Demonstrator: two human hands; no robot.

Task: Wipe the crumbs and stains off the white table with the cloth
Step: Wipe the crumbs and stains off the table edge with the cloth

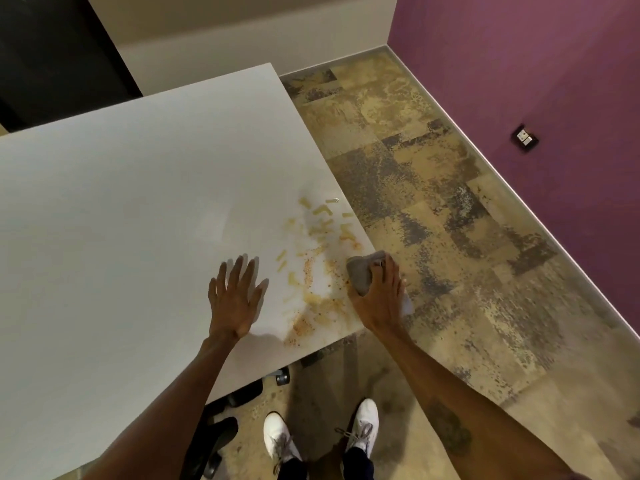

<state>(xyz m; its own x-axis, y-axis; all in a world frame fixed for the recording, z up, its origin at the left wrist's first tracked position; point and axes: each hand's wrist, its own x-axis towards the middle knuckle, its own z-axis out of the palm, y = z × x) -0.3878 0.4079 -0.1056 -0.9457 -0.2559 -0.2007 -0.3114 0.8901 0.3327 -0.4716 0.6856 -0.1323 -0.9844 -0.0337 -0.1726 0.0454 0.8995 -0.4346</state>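
Purple walls and a mottled tan-and-grey tiled floor (433, 209) frame a large white rectangular desk (131, 209) that fills the left of the frame. Near its lower right corner, right of centre in the frame, lies a scatter of pale yellow crumbs and orange-brown stains (317, 265). The person's left hand (233, 299) lies flat and released on the desk just left of the mess, fingers spread. The right hand (379, 296) is clenched around a bunched grey cloth (363, 273) at the desk's right edge, touching the fringe of the stains.

The mess sits close to two edges, so a stroke toward the right or the bottom of the frame would likely sweep crumbs onto the floor beside the white shoes (360, 427). The wadded cloth offers little flat face and may smear the stains rather than lift them.

Much of the cloth is hidden under the fingers; a pale patch just beyond the hand cannot be identified. Motion blur softens the left fingertips, and the desk's far left is cut off.
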